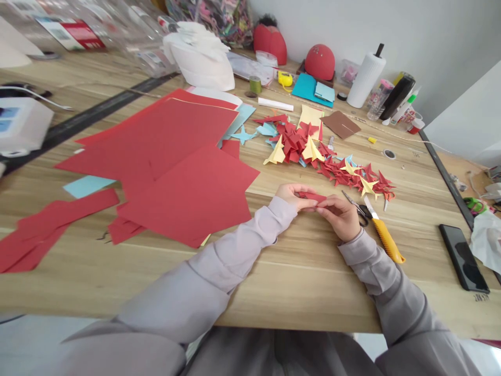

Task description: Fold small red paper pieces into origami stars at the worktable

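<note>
Between my two hands is a small folded piece of red paper [312,197], held just above the table. My left hand [293,195] pinches its left end, and my right hand [341,215] pinches the right end with thumb and fingers. Beyond them lies a heap of folded red paper shapes [293,141], mixed with yellow and blue ones. Large red paper sheets [188,193] spread to the left of my left arm. Close to my right hand lie scissors [362,214] and a yellow-handled utility knife [385,235] with its blade out.
Red paper strips [43,230] lie at the far left. A black phone [464,257] rests at the right. Toward the back stand a white bottle [366,81], a yellow tape measure [285,79], blue paper [307,89] and a brown paper square [340,124].
</note>
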`<state>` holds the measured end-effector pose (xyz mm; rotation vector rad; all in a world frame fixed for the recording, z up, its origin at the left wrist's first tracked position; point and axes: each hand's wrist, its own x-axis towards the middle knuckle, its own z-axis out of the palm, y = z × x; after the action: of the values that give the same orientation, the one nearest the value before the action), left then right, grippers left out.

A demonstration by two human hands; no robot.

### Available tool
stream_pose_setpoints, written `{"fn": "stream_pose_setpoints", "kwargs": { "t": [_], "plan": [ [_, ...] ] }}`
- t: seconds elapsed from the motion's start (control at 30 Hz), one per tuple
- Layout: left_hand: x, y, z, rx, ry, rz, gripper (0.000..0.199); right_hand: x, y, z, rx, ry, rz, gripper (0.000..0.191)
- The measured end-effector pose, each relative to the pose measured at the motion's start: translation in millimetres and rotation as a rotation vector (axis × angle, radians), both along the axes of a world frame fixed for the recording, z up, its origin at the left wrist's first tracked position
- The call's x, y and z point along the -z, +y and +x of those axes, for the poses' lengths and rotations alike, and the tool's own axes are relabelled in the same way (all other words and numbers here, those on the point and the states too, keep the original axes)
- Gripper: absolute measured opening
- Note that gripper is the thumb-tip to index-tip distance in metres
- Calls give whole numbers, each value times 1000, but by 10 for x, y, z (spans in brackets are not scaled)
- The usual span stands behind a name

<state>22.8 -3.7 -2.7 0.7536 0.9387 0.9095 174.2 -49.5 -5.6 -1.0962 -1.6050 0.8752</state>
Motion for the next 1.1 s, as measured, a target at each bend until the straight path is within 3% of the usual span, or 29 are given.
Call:
{"fn": "stream_pose_setpoints", "kwargs": {
  "t": [0.4,1.1],
  "plan": [
    [38,0,-6,22,68,140,52,-28,-6,-23,40,126,-232,24],
    [34,-66,34,-15,-12,136,54,-40,7,-17,108,190,-262,24]
  ]
}}
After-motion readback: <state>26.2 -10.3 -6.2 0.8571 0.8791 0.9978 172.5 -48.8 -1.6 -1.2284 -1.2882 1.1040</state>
